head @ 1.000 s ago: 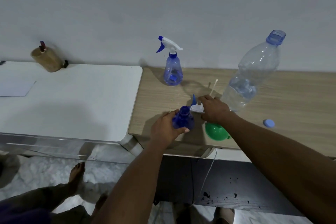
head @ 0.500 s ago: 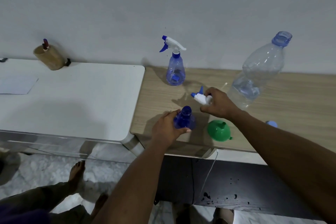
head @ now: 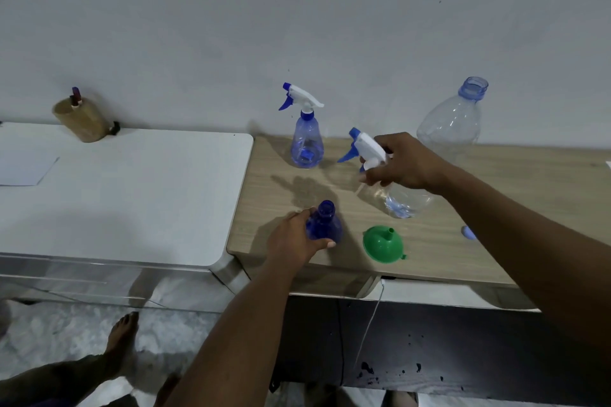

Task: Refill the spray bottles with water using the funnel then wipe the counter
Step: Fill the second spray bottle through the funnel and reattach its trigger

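My left hand (head: 292, 241) grips a small blue spray bottle (head: 324, 223) that stands uncapped near the front edge of the wooden counter (head: 515, 208). My right hand (head: 405, 160) holds its white and blue trigger head (head: 363, 147) lifted above the counter, with the dip tube hanging below it. A green funnel (head: 383, 244) lies upside down just right of the open bottle. A second spray bottle (head: 305, 132) with its trigger head on stands by the wall. A large clear water bottle (head: 453, 122), uncapped and holding a little water, stands behind my right hand.
A blue bottle cap (head: 468, 232) lies on the counter beside my right forearm. A white table (head: 132, 182) adjoins the counter on the left, with a brown holder (head: 82, 120) at its back and a paper sheet (head: 24, 170). Bare feet show on the floor below.
My right hand has lifted the trigger head off the counter and raised it up and to the right. My left hand has stayed on the open blue bottle.
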The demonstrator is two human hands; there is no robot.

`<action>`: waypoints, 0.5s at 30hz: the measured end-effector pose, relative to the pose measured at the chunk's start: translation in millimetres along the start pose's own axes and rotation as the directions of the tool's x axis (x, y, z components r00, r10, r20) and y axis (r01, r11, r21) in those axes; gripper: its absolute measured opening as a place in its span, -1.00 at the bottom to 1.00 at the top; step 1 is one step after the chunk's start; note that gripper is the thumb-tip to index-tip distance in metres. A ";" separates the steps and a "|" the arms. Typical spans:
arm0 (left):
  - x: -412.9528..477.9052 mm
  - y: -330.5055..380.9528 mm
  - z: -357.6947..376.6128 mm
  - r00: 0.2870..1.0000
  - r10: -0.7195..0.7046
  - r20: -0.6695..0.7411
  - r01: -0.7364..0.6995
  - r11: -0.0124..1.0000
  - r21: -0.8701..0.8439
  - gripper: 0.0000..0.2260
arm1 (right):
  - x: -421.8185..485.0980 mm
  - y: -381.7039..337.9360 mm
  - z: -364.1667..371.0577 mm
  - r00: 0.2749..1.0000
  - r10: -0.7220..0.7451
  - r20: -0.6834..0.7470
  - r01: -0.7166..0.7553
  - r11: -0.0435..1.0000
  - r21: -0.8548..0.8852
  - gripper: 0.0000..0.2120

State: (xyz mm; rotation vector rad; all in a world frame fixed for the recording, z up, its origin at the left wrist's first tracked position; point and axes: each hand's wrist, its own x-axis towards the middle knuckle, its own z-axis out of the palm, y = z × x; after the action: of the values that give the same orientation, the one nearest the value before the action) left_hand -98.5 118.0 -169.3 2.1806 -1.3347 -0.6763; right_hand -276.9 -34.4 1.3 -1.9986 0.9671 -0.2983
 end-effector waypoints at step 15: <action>0.8 1.7 -1.5 1.000 -0.006 0.006 0.006 1.000 -0.007 -0.25 | -1.2 -27.1 -1.1 0.986 -0.160 -0.043 0.138 0.938 -0.318 -0.62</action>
State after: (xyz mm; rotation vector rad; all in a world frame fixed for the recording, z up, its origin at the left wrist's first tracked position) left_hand -98.3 116.8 -167.2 2.1797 -1.3274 -0.6886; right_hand -264.2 -25.6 23.6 -2.3734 0.9538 -0.3126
